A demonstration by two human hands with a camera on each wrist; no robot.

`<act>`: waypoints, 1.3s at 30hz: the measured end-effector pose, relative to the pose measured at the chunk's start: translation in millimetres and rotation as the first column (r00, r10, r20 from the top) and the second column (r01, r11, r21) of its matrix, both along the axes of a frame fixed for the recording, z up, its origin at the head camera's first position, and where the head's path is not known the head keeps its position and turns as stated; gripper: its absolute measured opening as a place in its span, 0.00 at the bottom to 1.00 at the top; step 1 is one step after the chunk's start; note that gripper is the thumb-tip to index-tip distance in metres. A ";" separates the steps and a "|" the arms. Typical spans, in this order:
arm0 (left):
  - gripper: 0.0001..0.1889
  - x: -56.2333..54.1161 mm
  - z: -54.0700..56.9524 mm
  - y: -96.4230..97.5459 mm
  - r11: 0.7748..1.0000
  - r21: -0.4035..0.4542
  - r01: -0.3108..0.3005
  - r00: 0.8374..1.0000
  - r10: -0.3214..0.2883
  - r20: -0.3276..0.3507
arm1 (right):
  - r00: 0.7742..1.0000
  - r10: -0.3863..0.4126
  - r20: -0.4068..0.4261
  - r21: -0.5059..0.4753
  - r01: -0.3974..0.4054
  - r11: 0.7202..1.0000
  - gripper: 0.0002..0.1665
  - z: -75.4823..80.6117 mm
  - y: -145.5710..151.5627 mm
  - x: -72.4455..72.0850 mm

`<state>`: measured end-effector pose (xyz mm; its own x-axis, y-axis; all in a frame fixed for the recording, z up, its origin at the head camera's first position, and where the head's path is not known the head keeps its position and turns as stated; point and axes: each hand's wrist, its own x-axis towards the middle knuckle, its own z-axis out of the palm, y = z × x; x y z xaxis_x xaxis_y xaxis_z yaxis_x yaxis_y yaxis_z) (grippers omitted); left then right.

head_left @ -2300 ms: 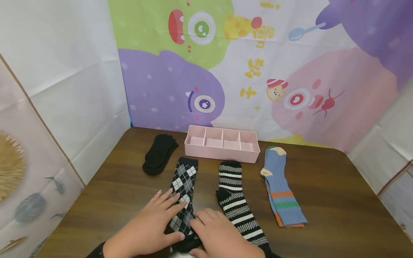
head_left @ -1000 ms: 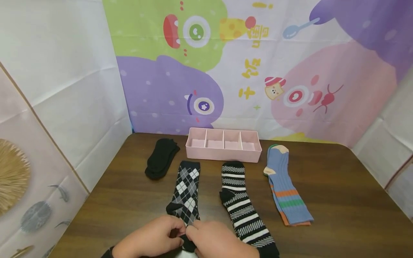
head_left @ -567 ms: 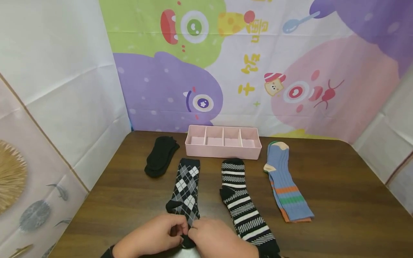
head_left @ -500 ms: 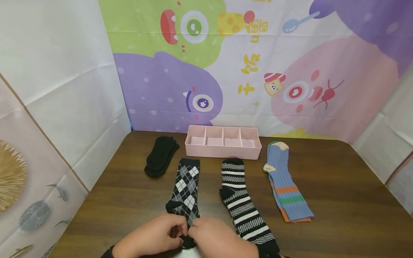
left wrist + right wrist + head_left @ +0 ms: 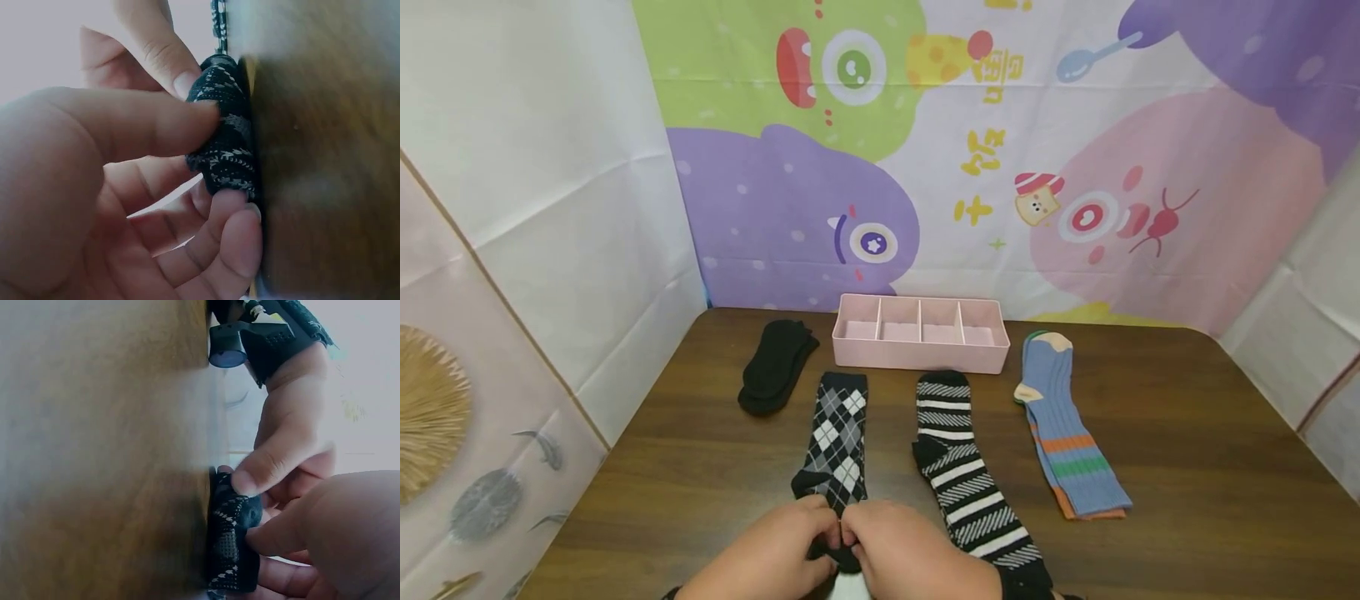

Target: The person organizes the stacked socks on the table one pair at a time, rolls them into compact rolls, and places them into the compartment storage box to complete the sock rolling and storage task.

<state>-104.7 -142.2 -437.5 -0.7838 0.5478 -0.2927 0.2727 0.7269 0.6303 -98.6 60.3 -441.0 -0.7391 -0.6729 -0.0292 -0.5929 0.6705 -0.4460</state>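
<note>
A black, grey and white argyle sock (image 5: pixel 837 433) lies lengthwise on the table, its near end bunched into a thick fold or roll. My left hand (image 5: pixel 778 546) pinches the left side of that end between thumb and fingers. From the right, my right hand (image 5: pixel 917 550) grips the same end, its fingertips meeting the left ones. In the left wrist view the bunched sock (image 5: pixel 225 125) sits against the table, the thumb pressing on it. The right wrist view shows both thumbs on the rolled sock (image 5: pixel 232 540). The fingertips under it are partly hidden.
Right of the hands lies a black-and-white striped sock (image 5: pixel 966 475), and beyond it blue socks (image 5: pixel 1067 425) with orange and green bands. Folded black socks (image 5: pixel 777 367) lie at the back left. A pink four-compartment box (image 5: pixel 921 357) stands at the table's back, before a cartoon backdrop (image 5: pixel 985 267).
At first both hands lay spread on the argyle sock; then they drew together at its near end and took hold of it. Lately they moved only slightly, closer together. The other socks stayed put.
</note>
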 end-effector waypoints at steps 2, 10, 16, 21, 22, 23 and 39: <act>0.05 -0.5 -0.1 0.0 1.000 0.007 0.013 0.999 -0.013 -0.033 | 0.991 0.033 -0.128 -0.002 -0.033 0.999 0.10 -1.8 2.8 0.4; 0.06 0.2 -1.1 2.0 0.999 0.037 0.002 0.993 0.002 -0.115 | 0.941 0.128 -0.314 0.073 -0.110 0.991 0.07 2.2 8.6 0.7; 0.10 -0.3 -3.9 2.7 0.997 0.081 0.004 0.989 0.008 -0.145 | 0.945 0.103 -0.311 0.144 -0.061 0.988 0.07 2.1 4.8 0.9; 0.11 0.3 -5.3 -1.9 0.991 0.096 0.089 0.971 -0.065 -0.230 | 0.961 0.079 -0.266 0.114 -0.050 0.992 0.05 -1.2 4.0 -1.7; 0.10 0.4 -5.1 -3.1 0.990 0.096 0.099 0.971 -0.076 -0.225 | 0.962 0.078 -0.261 0.101 -0.053 0.993 0.04 -2.2 3.8 -2.3; 0.09 0.5 -5.2 -4.8 0.990 0.093 0.107 0.972 -0.084 -0.218 | 0.965 0.075 -0.252 0.087 -0.055 0.995 0.05 -3.3 3.7 -2.9; 0.12 -4.3 -9.4 -11.6 0.982 0.185 0.037 0.977 0.003 -0.212 | 0.984 -0.093 0.149 -0.175 0.118 0.977 0.05 -12.9 6.9 -12.8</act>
